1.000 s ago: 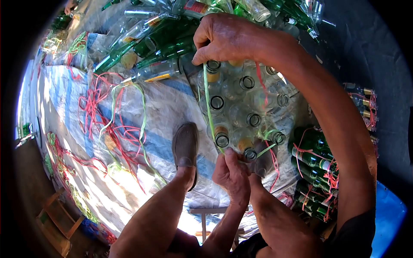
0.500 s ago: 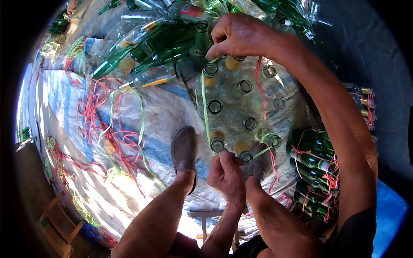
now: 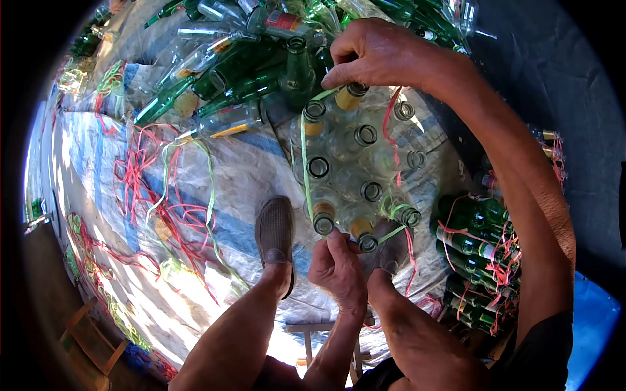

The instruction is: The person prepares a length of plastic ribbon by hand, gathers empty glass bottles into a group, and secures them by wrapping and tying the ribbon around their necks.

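Observation:
Several clear glass bottles [image 3: 323, 214] stand upright in a tight cluster between my feet. Pale green plastic string [image 3: 304, 156] runs along the cluster's left side, at neck height. At the far side my right hand [image 3: 372, 55] is closed, pinching that string between thumb and fingers beside a bottle mouth. My left hand [image 3: 339, 270] is closed at the near side, its thumb and finger pressed together against the front bottle necks where the string passes. Another green piece loops around the neck of the front right bottle [image 3: 409, 217]. Red string [image 3: 393, 130] lies across the cluster's right part.
Green and clear bottles [image 3: 241, 65] lie piled beyond the cluster. Bundles of green bottles tied with red string [image 3: 479, 244] lie at the right. Loose red and green string [image 3: 176, 208] is scattered over the tarp [image 3: 241, 169]. A wooden stool [image 3: 91, 339] is at the lower left.
The view has shifted slightly, so the bottles and my left hand appear a little further left. Both hands keep their hold on the string with little visible movement.

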Demonstrator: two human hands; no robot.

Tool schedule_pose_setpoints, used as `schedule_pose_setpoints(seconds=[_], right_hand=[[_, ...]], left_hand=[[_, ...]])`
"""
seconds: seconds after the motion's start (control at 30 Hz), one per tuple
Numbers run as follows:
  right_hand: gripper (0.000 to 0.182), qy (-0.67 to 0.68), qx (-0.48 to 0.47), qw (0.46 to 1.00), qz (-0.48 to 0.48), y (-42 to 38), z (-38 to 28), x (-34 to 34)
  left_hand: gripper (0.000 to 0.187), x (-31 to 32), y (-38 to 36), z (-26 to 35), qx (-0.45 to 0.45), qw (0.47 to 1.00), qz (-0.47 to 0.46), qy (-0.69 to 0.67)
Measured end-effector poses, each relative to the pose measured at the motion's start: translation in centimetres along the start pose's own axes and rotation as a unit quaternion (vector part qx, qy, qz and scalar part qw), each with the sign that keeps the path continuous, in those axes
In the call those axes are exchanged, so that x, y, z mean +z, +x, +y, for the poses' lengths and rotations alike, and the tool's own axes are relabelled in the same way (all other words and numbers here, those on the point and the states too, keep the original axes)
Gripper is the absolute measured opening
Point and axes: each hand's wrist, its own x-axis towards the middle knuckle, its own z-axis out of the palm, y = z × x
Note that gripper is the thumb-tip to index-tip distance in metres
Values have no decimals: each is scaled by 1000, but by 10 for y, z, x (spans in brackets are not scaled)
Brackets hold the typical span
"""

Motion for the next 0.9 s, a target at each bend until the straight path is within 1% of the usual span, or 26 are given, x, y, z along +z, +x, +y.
schedule_pose_setpoints(seconds=[0.03, 0.13, 0.23, 0.33, 0.43, 0.53, 0.63, 0.73, 0.83, 0.9], right_hand=[[37, 35, -5, 999, -5, 0, 5, 1], [37, 84, -1, 996, -10, -6, 14, 1], [36, 124, -20, 992, 11, -12, 19, 2], [30, 179, 84, 979, -41, -29, 11, -11], [29, 235, 112, 964, -48, -38, 9, -13], [27, 255, 111, 958, -70, -42, 7, -18], [28, 231, 73, 970, -31, -43, 7, -14], [28, 206, 15, 978, -11, -36, 17, -2], [26, 163, 3, 987, 7, -39, 20, -3], [25, 161, -17, 987, 15, -37, 21, -3]], left_hand=[[38, 2, 0, 0, 4, 1000, 5, 0], [37, 0, 1, -4, 12, 1000, 0, 3], [30, -4, 0, -3, -18, 1000, -14, -8], [30, -4, 0, -1, -15, 1000, -14, -6], [30, -4, 1, -3, -14, 1000, -12, -1], [31, -3, 1, -2, -19, 1000, -10, 2], [32, -3, 2, -1, -12, 1000, -18, 0], [32, -3, 2, -3, -14, 1000, -17, -9], [32, -3, 1, -1, -20, 1000, -13, -3], [31, -3, 2, -2, -16, 1000, -13, -8]])
